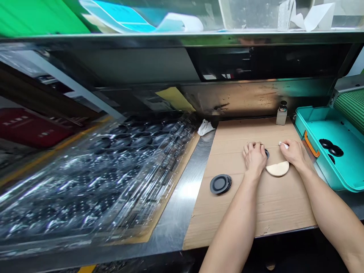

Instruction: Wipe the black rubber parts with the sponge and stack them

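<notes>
My left hand (pixel 255 156) is closed on a dark round disc (pixel 267 153), most of it hidden under the fingers, over the cardboard sheet (pixel 241 204). To its right, my right hand (pixel 292 151) pinches a small white piece (pixel 283 145) that sticks out past the fingertips. A cream-coloured half-round pad (pixel 278 169) lies on the cardboard between my two wrists. Left of my left forearm sits a small stack of dark grey discs (pixel 220 184). A small bottle with a dark cap (pixel 281 113) stands at the cardboard's back edge.
Clear plastic trays (pixel 85 189) holding dark round parts cover the left side. A turquoise bin (pixel 324 167) with an orange handle and several black parts stands at the right. White crumpled tissue (pixel 205 127) lies behind. A metal shelf edge (pixel 182 41) crosses above.
</notes>
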The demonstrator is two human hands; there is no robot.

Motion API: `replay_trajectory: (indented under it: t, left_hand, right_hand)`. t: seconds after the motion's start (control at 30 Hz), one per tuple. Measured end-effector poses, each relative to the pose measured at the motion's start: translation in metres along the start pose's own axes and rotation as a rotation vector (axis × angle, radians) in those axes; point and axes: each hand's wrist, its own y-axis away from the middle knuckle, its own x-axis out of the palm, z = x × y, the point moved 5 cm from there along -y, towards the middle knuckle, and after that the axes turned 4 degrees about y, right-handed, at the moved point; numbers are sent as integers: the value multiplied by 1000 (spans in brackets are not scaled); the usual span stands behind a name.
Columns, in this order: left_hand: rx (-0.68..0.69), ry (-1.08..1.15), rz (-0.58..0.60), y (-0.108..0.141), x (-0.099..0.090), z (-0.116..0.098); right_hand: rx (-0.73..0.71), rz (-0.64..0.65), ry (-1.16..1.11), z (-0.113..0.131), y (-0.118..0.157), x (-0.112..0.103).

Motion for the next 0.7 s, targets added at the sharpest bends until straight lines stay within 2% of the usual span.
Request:
replay_trajectory:
  t: [0.13, 0.27, 0.4, 0.5, 0.6, 0.7]
  left_hand:
    - [-37, 106, 68, 4, -4, 0]
    - [30, 87, 194, 10, -1, -4]
    - [41, 106, 167, 2, 5, 2]
    - [49, 53, 138, -23, -5, 10]
    - [127, -42, 115, -63, -31, 19]
    - [272, -200, -72, -100, -58, 26]
  right_hand:
    - [5, 0, -4, -2, 0, 0]
    - [-1, 3, -13, -4, -1, 2]
    - [15, 1, -11, -4, -3, 5]
    - [24, 20, -3, 0, 1, 5]
    - [37, 55, -2, 4, 7, 6]
    - [40, 62, -32, 6, 8, 9]
